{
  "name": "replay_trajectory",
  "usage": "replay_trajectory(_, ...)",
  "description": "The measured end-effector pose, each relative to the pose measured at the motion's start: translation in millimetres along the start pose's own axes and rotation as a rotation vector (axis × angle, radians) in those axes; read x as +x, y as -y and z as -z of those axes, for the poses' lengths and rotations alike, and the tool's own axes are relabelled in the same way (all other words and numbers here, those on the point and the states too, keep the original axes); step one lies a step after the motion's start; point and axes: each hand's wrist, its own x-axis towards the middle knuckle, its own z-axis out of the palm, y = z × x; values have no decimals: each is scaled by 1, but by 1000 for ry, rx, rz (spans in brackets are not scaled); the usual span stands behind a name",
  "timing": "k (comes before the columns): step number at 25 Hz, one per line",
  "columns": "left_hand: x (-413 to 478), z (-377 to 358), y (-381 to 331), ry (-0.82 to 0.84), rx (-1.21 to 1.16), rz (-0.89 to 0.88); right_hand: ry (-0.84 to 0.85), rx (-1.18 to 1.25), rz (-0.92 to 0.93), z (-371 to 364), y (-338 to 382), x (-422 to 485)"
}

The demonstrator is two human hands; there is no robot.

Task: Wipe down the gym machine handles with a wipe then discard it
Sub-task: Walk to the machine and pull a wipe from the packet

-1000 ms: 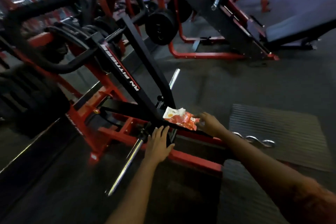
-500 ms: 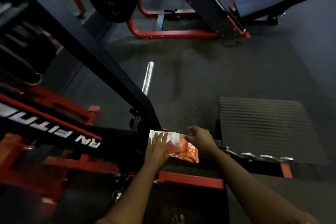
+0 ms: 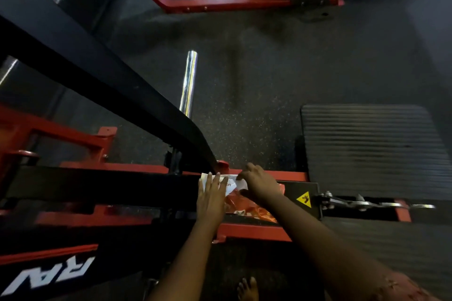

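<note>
**Two hands on one wipe pack**

One orange-and-white wipe pack [image 3: 247, 205] lies on the machine's red frame [image 3: 291, 175], just below the view's centre. The left hand [image 3: 210, 197] lies flat on the pack's 9 o'clock end, fingers straight. The right hand [image 3: 259, 184] curls over its 12 o'clock edge, fingertips pinching one white wipe [image 3: 241, 184]. From the pack, one chrome bar [image 3: 188, 83] stands at 11 o'clock, one ribbed footplate [image 3: 371, 149] at 2, one yellow warning sticker [image 3: 304, 199] at 3, and one bare foot [image 3: 247, 288] at 6.

Red frame [image 3: 256, 231], wipes pack [image 3: 247, 209] atop
</note>
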Motion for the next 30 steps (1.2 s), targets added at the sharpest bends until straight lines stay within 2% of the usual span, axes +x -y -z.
replay_trajectory(3, 1, -5, 0, -30, -31, -4, -88, -26, -23, -4, -5, 1)
replay_trajectory(5, 2, -8, -1, -59, -38, 6, -163, 50, -16, -7, -11, 0)
replay_trajectory(10, 5, -16, 2, -58, -61, 24, -490, 538, -101, 0, -9, -16)
replay_trajectory(13, 6, -13, 1, -44, -38, 7, -546, 765, -116, 15, -7, -29)
replay_trajectory(17, -2, 1, 1, -56, -53, -20, -453, 1251, -255, 33, -10, -50)
replay_trajectory(20, -32, 26, -4, -174, -246, -37, -389, 1487, -317, 47, -3, -77)
replay_trajectory(23, -83, 58, -13, -367, -566, -37, -298, 1528, -349, 65, 9, -117)
replay_trajectory(25, -127, 77, -22, -476, -707, -15, -143, 1601, -376, 73, 16, -149)
replay_trajectory(27, -180, 93, -34, -527, -780, 11, 5, 1653, -345, 82, 25, -188)
replay_trajectory(30, -265, 104, -55, -653, -867, 59, 63, 1638, -219, 97, 43, -251)
